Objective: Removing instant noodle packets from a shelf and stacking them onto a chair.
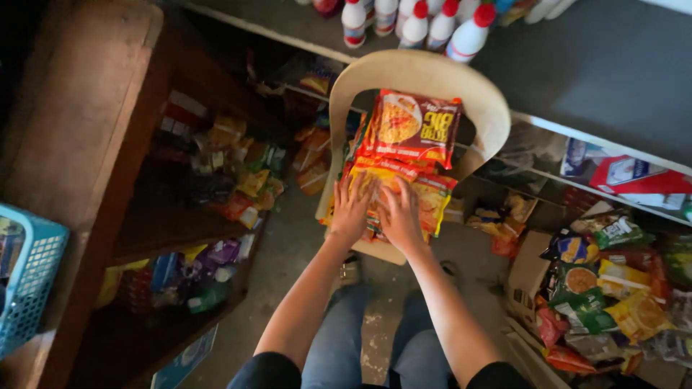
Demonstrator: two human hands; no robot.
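Observation:
A cream plastic chair (483,101) stands in front of me with a stack of red and yellow noodle packets (411,130) piled on its seat. My left hand (351,210) lies flat on the near packets, fingers spread. Right beside it, my right hand (401,217) presses on the same yellow packets (432,198), fingers together and pointing away. Neither hand closes around a packet. My knees in blue jeans (375,338) show below, over a concrete floor.
Dark wooden shelves (166,223) with small packets stand at left, with a blue plastic basket (29,281) on the wooden counter. A cardboard box of snack packets (605,288) sits at right. White bottles with red caps (418,25) line the grey top shelf.

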